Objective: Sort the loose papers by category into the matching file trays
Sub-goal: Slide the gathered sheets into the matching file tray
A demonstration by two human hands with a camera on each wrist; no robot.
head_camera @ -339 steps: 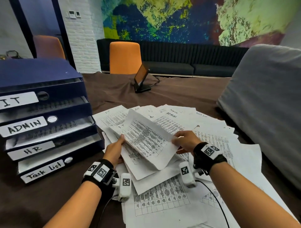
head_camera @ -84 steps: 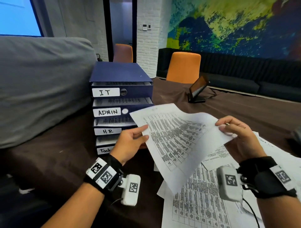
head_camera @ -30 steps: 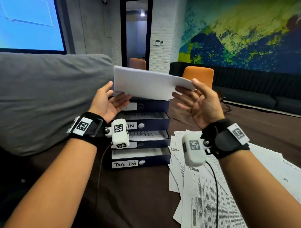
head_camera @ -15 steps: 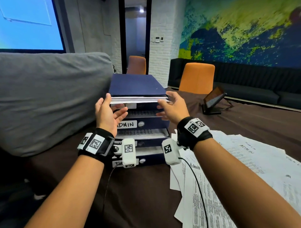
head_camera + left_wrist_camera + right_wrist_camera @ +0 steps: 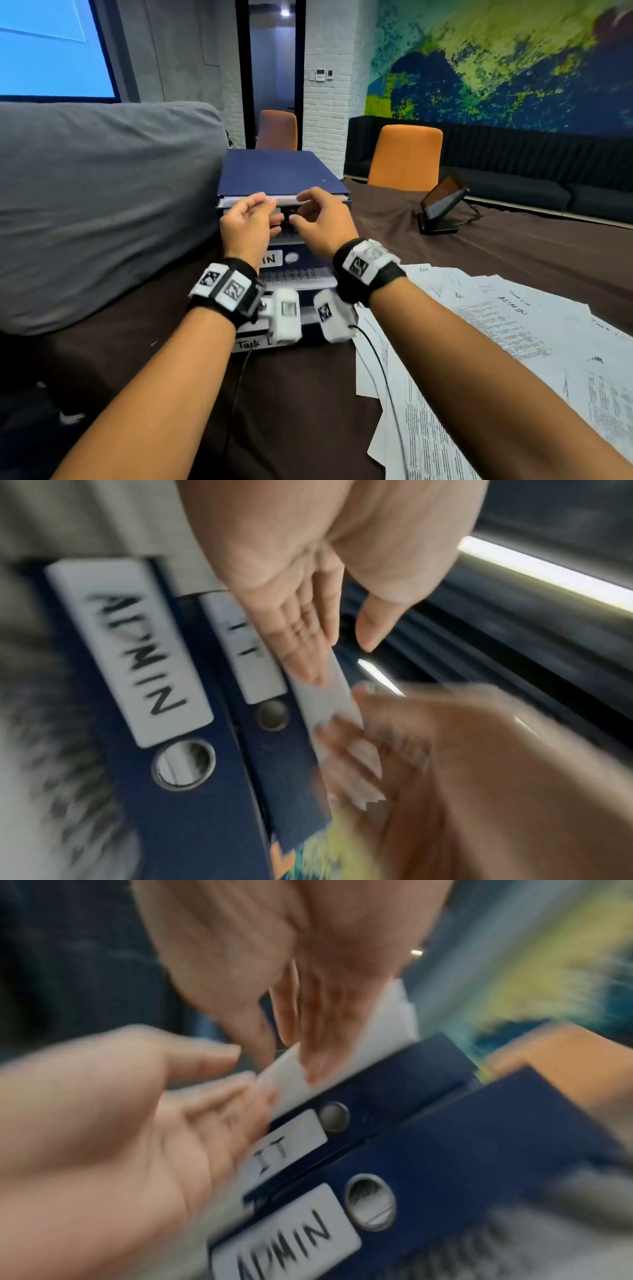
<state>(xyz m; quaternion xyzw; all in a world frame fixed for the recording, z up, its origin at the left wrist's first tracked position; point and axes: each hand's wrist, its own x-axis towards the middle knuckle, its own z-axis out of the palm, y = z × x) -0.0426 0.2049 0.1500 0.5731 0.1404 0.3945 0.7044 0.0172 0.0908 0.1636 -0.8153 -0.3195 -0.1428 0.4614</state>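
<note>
Brown-covered table (image 5: 513, 260) filling the lower frame, stack of blue file trays (image 5: 281, 171) at centre, loose papers (image 5: 496, 329) fanned at lower right, tilted tablet on a stand (image 5: 442, 205) at centre right, grey cushion (image 5: 96, 205) at left.

Head view looks down over both forearms at the trays (image 5: 281, 178); both wrist views, close, share their labelled fronts.

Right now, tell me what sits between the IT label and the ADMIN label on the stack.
Between the IT label and the ADMIN label, the right wrist view shows only blue binder front and the dark seam where the two binders meet. No paper pokes out there.
</note>
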